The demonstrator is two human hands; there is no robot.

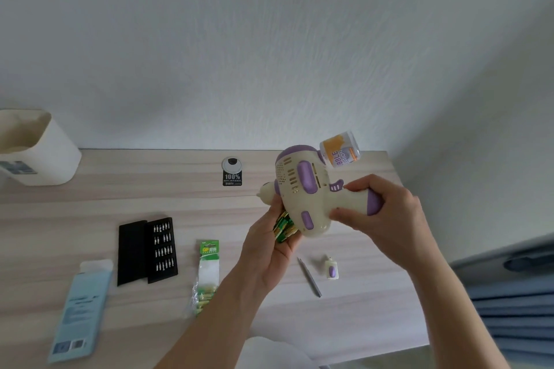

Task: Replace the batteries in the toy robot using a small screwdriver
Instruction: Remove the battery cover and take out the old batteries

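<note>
Left grip (269, 252) clamps batteries (283, 229); right grip (386, 213) clamps toy robot (302, 189) above table (90, 204), near right edge.

Light wood-grain desk (90, 204) against the wall. White tub (36, 150) sits far left, cable grommet (232, 165) at the back. Open black bit case (148, 250) lies mid-left, with a blue box (79, 308) near the front edge. 1 green battery pack (207, 272) is in the middle. The thin grey screwdriver (309, 277) lies just beside a small cream-and-purple cover piece (331, 269).

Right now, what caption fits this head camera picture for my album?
Right hand grips the toy by its handle, left hand holds green batteries beneath, screwdriver lying on the table.
</note>
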